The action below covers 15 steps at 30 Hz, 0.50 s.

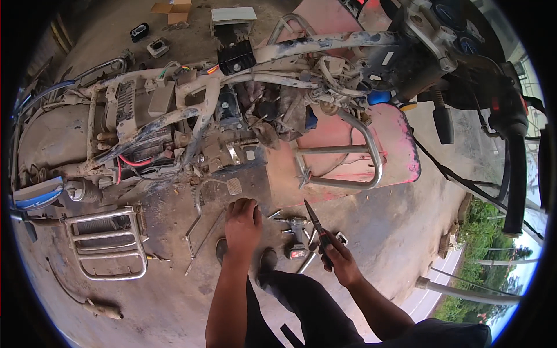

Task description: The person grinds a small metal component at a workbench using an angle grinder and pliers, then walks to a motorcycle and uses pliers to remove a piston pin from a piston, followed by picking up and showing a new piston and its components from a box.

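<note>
My right hand (341, 261) is wrapped round the black-and-red handle of a knife (316, 221), its pointed blade tilted up toward the motorcycle. To its left, my left hand (242, 222) is raised with the fingers curled in; anything inside it is hidden. Beyond both hands stands a stripped, dusty motorcycle frame (197, 110), with wires and engine mounts exposed. A grimy cloth (293, 113) is stuffed into the middle of it. Below the frame, a foot pedal (234, 186) lies near my left hand. On the floor between my hands is a cordless power tool (297, 235).
A metal rack (107, 246) sits on the floor at left. A pink panel (342, 156) with a tubular guard (371, 148) lies under the frame. The handlebar grip (514, 185) juts out at right. A cardboard box (173, 10) is at the back.
</note>
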Each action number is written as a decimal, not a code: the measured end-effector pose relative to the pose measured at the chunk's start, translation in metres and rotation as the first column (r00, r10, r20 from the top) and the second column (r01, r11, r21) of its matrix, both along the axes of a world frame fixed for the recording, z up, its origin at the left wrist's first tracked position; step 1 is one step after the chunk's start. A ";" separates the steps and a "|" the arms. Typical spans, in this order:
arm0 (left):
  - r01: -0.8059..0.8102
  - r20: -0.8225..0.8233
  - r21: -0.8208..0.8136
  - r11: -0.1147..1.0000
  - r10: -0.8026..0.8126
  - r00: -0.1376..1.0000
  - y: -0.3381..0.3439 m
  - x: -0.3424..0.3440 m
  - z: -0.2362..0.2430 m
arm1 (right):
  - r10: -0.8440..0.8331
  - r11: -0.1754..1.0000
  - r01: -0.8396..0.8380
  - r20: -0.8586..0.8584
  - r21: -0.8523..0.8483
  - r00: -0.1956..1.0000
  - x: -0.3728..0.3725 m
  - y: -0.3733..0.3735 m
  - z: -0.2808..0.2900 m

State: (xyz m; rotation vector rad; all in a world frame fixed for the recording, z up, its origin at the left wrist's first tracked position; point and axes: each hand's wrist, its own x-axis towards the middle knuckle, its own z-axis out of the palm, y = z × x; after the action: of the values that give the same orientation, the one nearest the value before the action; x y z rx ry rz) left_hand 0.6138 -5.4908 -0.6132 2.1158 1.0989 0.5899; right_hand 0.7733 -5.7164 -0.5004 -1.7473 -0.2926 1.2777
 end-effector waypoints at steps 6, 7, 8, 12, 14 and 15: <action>0.046 0.089 0.457 0.888 -0.097 0.991 0.081 0.113 -0.045 | -0.050 0.957 0.017 0.109 0.288 0.993 0.020 0.083 -0.095; 0.048 0.087 0.484 0.874 -0.103 0.991 0.091 0.128 -0.054 | -0.049 0.953 0.002 0.148 0.302 0.988 0.029 0.090 -0.111; 0.048 0.085 0.509 0.859 -0.106 0.991 0.098 0.141 -0.064 | -0.075 0.938 -0.019 0.257 0.345 0.963 0.036 0.099 -0.129; 0.049 0.025 0.611 0.790 -0.081 0.996 0.115 0.167 -0.085 | -0.121 0.881 -0.096 0.416 0.463 0.901 0.061 0.131 -0.177; 0.011 0.101 0.628 0.778 -0.095 0.990 0.124 0.177 -0.098 | -0.149 0.852 -0.152 0.511 0.500 0.846 0.068 0.143 -0.197; -0.009 0.139 0.637 0.771 -0.103 0.985 0.127 0.182 -0.102 | -0.143 0.847 -0.152 0.492 0.510 0.859 0.069 0.148 -0.201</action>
State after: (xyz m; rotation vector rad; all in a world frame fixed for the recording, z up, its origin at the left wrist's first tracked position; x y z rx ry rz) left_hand 0.7953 -5.3634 -0.7154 2.5862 0.8076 1.2354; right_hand 0.8420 -5.5681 -0.7011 -1.5504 -0.8796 0.6030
